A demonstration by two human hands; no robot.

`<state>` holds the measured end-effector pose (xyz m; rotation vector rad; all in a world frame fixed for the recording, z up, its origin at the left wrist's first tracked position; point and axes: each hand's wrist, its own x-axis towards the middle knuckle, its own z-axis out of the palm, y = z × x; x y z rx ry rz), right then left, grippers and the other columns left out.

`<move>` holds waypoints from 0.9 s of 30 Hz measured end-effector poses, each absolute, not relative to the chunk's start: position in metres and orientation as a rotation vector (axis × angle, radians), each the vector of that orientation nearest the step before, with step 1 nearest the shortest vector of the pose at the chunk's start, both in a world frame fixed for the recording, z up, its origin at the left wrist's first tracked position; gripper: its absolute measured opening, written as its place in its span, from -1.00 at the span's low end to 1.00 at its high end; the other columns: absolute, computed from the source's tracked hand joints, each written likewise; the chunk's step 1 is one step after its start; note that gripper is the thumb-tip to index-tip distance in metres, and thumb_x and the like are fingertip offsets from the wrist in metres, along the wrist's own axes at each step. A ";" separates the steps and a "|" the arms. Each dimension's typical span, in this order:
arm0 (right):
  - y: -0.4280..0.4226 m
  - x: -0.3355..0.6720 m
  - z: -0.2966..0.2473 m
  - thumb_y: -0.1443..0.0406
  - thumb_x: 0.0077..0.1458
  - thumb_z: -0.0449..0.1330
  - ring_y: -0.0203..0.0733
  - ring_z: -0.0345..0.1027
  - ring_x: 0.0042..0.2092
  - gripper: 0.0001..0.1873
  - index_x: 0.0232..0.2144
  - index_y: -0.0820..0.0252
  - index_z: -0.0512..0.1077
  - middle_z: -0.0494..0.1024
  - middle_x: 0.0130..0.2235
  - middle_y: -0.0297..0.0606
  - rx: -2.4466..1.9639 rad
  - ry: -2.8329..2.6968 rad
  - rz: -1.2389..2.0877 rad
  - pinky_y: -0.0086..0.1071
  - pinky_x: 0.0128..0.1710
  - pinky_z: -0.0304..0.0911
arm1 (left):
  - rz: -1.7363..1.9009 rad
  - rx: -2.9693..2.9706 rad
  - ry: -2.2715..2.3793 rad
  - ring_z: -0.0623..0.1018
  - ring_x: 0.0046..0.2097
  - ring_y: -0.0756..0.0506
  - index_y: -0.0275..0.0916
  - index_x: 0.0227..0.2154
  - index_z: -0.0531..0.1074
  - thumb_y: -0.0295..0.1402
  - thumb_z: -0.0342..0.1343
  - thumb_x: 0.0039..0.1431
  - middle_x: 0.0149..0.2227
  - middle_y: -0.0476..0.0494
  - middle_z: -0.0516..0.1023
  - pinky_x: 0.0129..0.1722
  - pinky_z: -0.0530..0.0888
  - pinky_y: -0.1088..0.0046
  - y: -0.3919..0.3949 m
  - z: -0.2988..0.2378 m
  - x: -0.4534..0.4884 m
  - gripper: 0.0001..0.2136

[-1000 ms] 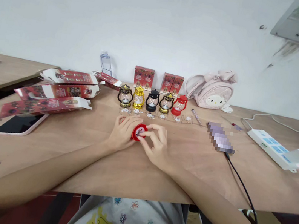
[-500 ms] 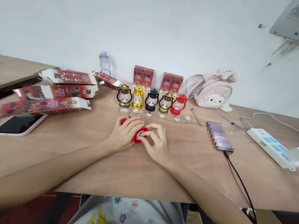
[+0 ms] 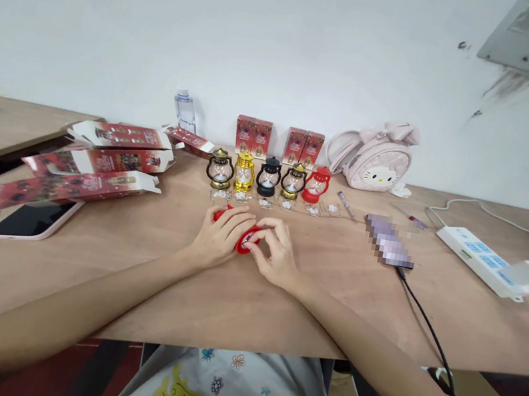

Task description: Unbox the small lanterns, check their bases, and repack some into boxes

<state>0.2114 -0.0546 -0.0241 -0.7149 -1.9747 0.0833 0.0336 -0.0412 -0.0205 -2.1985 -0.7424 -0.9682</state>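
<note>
My left hand is wrapped over a small red lantern, which is tipped on its side with its round base turned to the right. A red tip of it shows beyond the left fingers; the middle is hidden under them. At the open underside of the base, the thumb and fingers of my right hand are closed in a pinch on the rim. Some small pale detail shows inside the base, too small to name. Behind my hands several upright lanterns stand in a row, among them a black one and a red one.
Flat wire pieces with white centres lie before the row. Red boxes stand behind it. Opened cartons overlap a phone at left. To the right are a pen, another phone, a power strip and a pink bag.
The fingers of my right hand have shifted slightly at the lantern's base, and the thumb has moved a little. My left hand keeps its hold in the same place.
</note>
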 end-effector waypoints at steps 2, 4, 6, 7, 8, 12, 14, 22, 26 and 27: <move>-0.055 0.212 -0.024 0.32 0.14 0.14 -0.16 0.32 -0.08 -0.96 -0.37 0.16 0.37 0.40 -0.17 -0.17 -0.712 -1.975 0.077 -0.24 -0.05 0.21 | -0.970 -2.207 -0.747 0.52 0.00 -0.21 -0.30 0.00 0.27 -0.35 -0.03 0.25 -0.12 -0.28 0.59 -0.02 0.21 0.22 -0.041 -0.021 0.033 -0.72; -0.055 0.211 -0.023 0.32 0.14 0.14 -0.16 0.33 -0.08 -0.96 -0.36 0.16 0.36 0.40 -0.18 -0.16 -0.714 -1.977 0.066 -0.24 -0.06 0.22 | -0.975 -2.220 -0.756 0.51 0.01 -0.21 -0.30 0.01 0.26 -0.34 -0.03 0.25 -0.11 -0.28 0.58 -0.02 0.21 0.22 -0.041 -0.021 0.033 -0.71; -0.055 0.211 -0.023 0.31 0.15 0.13 -0.16 0.33 -0.08 -0.95 -0.36 0.16 0.36 0.40 -0.17 -0.16 -0.720 -1.980 0.060 -0.24 -0.06 0.22 | -0.989 -2.232 -0.762 0.51 0.01 -0.21 -0.30 0.01 0.26 -0.33 -0.03 0.25 -0.11 -0.29 0.57 -0.02 0.21 0.22 -0.041 -0.022 0.032 -0.71; -0.055 0.211 -0.023 0.31 0.16 0.12 -0.16 0.33 -0.08 -0.94 -0.35 0.16 0.37 0.41 -0.17 -0.16 -0.724 -1.981 0.057 -0.24 -0.06 0.22 | -0.996 -2.238 -0.764 0.51 0.01 -0.21 -0.31 0.00 0.26 -0.32 -0.03 0.25 -0.11 -0.30 0.57 -0.02 0.21 0.22 -0.041 -0.022 0.032 -0.71; -0.055 0.211 -0.024 0.30 0.17 0.11 -0.16 0.33 -0.08 -0.94 -0.35 0.16 0.37 0.41 -0.17 -0.16 -0.727 -1.981 0.050 -0.24 -0.06 0.22 | -1.002 -2.245 -0.768 0.51 0.00 -0.21 -0.31 0.00 0.26 -0.32 -0.03 0.26 -0.10 -0.30 0.57 -0.03 0.21 0.22 -0.041 -0.022 0.032 -0.71; -0.057 0.211 -0.025 0.30 0.19 0.08 -0.16 0.32 -0.08 -0.91 -0.33 0.17 0.37 0.42 -0.15 -0.13 -0.751 -1.986 -0.021 -0.24 -0.06 0.23 | -1.011 -2.291 -0.831 0.49 0.02 -0.21 -0.29 0.03 0.23 -0.30 -0.04 0.26 -0.08 -0.29 0.55 -0.05 0.21 0.23 -0.041 -0.023 0.033 -0.68; -0.057 0.210 -0.026 0.30 0.19 0.09 -0.15 0.32 -0.09 -0.91 -0.34 0.16 0.38 0.43 -0.14 -0.12 -0.762 -1.989 -0.073 -0.24 -0.07 0.24 | -1.017 -2.303 -0.869 0.48 0.02 -0.20 -0.28 0.04 0.23 -0.30 -0.05 0.26 -0.08 -0.29 0.55 -0.06 0.21 0.24 -0.041 -0.023 0.033 -0.68; -0.056 0.210 -0.025 0.34 0.20 0.08 -0.18 0.32 -0.17 -0.89 -0.36 0.16 0.40 0.50 -0.26 -0.19 -0.708 -1.996 -0.036 -0.28 -0.14 0.28 | -0.995 -2.300 -0.946 0.48 0.02 -0.20 -0.27 0.04 0.23 -0.30 -0.06 0.25 -0.08 -0.28 0.54 -0.06 0.20 0.25 -0.039 -0.024 0.033 -0.67; -0.054 0.209 -0.025 0.34 0.21 0.07 -0.19 0.34 -0.19 -0.86 -0.37 0.15 0.41 0.51 -0.29 -0.21 -0.711 -1.981 0.057 -0.28 -0.15 0.30 | -0.998 -2.294 -0.942 0.48 0.01 -0.21 -0.28 0.03 0.24 -0.31 -0.06 0.25 -0.09 -0.29 0.54 -0.07 0.20 0.25 -0.040 -0.024 0.034 -0.68; -0.054 0.209 -0.026 0.33 0.21 0.07 -0.19 0.35 -0.19 -0.87 -0.36 0.15 0.41 0.52 -0.29 -0.21 -0.709 -1.973 0.068 -0.28 -0.15 0.30 | -0.997 -2.292 -0.939 0.48 0.01 -0.21 -0.28 0.02 0.24 -0.31 -0.06 0.25 -0.09 -0.29 0.54 -0.07 0.20 0.24 -0.040 -0.023 0.034 -0.69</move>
